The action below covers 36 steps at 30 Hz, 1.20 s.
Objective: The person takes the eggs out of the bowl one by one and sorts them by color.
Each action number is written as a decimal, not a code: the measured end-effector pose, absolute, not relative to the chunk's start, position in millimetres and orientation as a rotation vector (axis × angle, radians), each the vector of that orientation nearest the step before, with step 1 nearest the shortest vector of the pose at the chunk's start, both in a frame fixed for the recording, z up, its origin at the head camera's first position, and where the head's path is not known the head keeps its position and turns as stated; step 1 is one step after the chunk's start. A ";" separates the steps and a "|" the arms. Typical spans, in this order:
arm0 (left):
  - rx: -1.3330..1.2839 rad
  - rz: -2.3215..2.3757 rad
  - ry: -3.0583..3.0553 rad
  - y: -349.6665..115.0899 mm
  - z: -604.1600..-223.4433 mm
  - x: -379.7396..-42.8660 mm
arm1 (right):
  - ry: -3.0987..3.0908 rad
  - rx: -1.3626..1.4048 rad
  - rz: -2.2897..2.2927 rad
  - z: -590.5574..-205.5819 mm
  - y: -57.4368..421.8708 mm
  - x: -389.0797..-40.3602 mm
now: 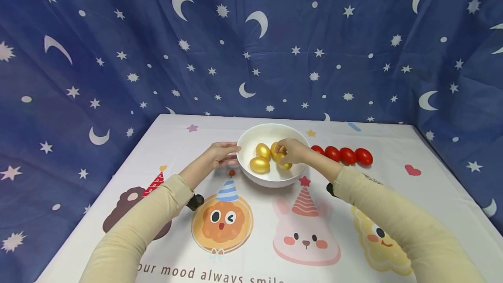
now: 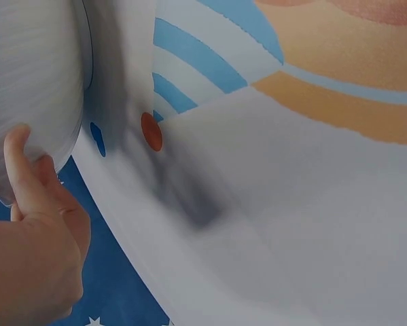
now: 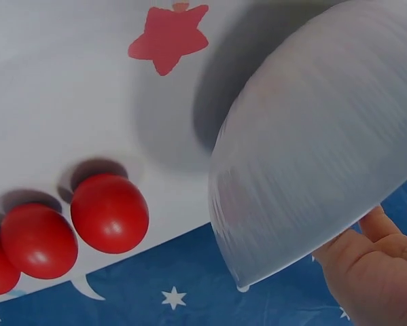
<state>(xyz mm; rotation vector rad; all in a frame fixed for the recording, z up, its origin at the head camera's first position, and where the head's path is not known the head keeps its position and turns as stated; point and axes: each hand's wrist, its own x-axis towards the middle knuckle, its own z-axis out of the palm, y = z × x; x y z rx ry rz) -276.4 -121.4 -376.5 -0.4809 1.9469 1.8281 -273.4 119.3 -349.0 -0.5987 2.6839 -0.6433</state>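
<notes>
A white bowl [image 1: 251, 136] stands on the table with several golden eggs in it. My left hand [image 1: 223, 153] holds its left side, thumb at the rim and fingers against the outer wall [image 2: 37, 75]. Inside the bowl, my right hand [image 1: 292, 151] reaches over the right rim and grips a golden egg [image 1: 284, 166], partly covered by the fingers. Another golden egg [image 1: 274, 149] lies just behind those fingers. Farther left in the bowl are a golden egg [image 1: 262, 151] and one in front of it [image 1: 260, 165]. The bowl's wall [image 3: 312, 149] hides the right fingertips in the right wrist view.
To the right of the bowl, several red eggs [image 1: 347, 156] lie in a row on the table, the nearest partly behind my right forearm. The white tablecloth [image 1: 393, 187] has printed cartoon figures. A blue curtain [image 1: 220, 56] with moons and stars hangs behind the table.
</notes>
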 end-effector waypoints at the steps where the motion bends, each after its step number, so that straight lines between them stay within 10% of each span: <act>1: -0.475 1.825 1.947 -121.2 -376.4 -276.5 | 2.689 -0.597 -0.644 -349.0 120.5 -273.3; 36: -0.482 1.819 1.945 -121.6 -375.0 -275.0 | 2.725 -0.625 -1.078 -328.3 158.3 -249.7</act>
